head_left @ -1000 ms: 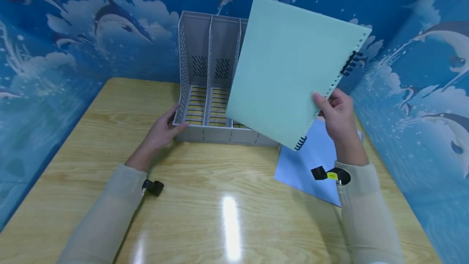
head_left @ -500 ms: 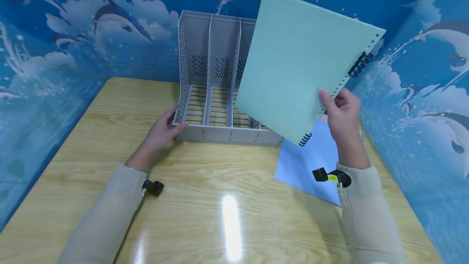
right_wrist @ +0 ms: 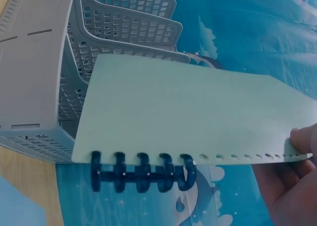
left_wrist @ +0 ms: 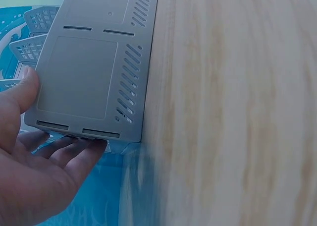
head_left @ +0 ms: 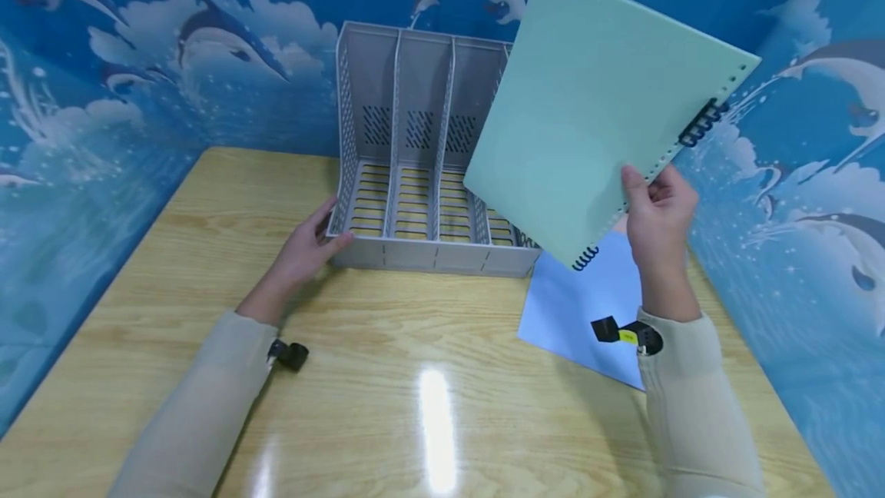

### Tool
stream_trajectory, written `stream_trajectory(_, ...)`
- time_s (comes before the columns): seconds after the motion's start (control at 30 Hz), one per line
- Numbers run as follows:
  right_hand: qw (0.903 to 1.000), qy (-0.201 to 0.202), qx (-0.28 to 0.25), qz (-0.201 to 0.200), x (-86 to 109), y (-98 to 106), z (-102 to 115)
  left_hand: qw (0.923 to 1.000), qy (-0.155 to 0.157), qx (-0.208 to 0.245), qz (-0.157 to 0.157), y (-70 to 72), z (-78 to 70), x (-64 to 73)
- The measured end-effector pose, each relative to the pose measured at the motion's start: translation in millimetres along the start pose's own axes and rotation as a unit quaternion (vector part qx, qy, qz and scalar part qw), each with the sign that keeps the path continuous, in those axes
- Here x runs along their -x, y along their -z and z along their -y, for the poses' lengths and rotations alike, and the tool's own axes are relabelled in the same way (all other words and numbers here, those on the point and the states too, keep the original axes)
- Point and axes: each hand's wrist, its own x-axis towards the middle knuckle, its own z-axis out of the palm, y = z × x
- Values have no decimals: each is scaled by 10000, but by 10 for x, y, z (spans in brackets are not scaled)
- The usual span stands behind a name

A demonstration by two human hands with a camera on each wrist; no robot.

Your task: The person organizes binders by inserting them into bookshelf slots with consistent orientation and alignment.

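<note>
My right hand (head_left: pixel 660 210) pinches a pale green ring-bound notebook (head_left: pixel 608 106) by its punched edge, thumb on the cover. It is raised and tilted, overlapping the right end of a grey file rack (head_left: pixel 435 253) in the head view. Dark binding rings (right_wrist: pixel 143 171) sit near both ends of that edge. At the rack's left front corner, my left hand (head_left: pixel 300 248) grips the side, thumb over the front lip and fingers round the side wall, as the left wrist view shows. Slotted compartments are visible in the rack; its right end is partly hidden by the notebook.
A blue notebook or folder (head_left: pixel 588 313) lies flat on the wooden table (head_left: pixel 359 375) below my right hand, partly covered by the forearm. A blue dolphin-patterned backdrop (head_left: pixel 228 60) rises behind and at both sides of the table.
My right hand has moved right and the green notebook has shifted right and up, uncovering more of the rack's compartments. My left hand has stayed on the rack.
</note>
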Motion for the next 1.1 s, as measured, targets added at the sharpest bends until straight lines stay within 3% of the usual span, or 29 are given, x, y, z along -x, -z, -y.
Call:
stream_trajectory(0.37, 9984, -84, -219, -521, -4, 30, -7, 10000, 8, -39, 11, 8, -34, 15)
stream_trajectory(0.87, 9960, -66, 497, -738, 10, 35, -28, 9999, -105, -80, -11, 14, 35, -5)
stream_trajectory(1.1, 9942, -75, 565, -908, 7, 44, -27, 10000, -55, -66, -4, 6, 9, 13)
